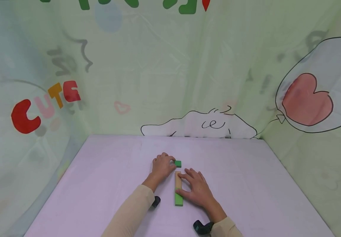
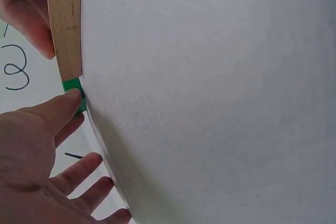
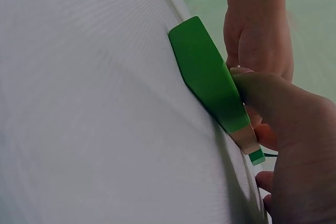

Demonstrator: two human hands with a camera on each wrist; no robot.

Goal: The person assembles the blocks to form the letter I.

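Observation:
In the head view, a small green block (image 1: 178,163) lies at the far end of a row, with a gap before a plain wooden block (image 1: 178,179). A longer green block (image 1: 178,199) lies at the wooden block's near end. My left hand (image 1: 163,165) pinches the small green block (image 2: 73,85) at its left side between thumb and index finger, the other fingers spread. My right hand (image 1: 197,188) lies right of the row; its index finger touches the wooden block, and its thumb rests on the green block (image 3: 210,74) near the joint.
A pale cloth covers the table (image 1: 105,171). Printed curtains (image 1: 158,82) enclose its back and sides. Dark wrist cameras sit near both cuffs, such as the right camera (image 1: 202,227).

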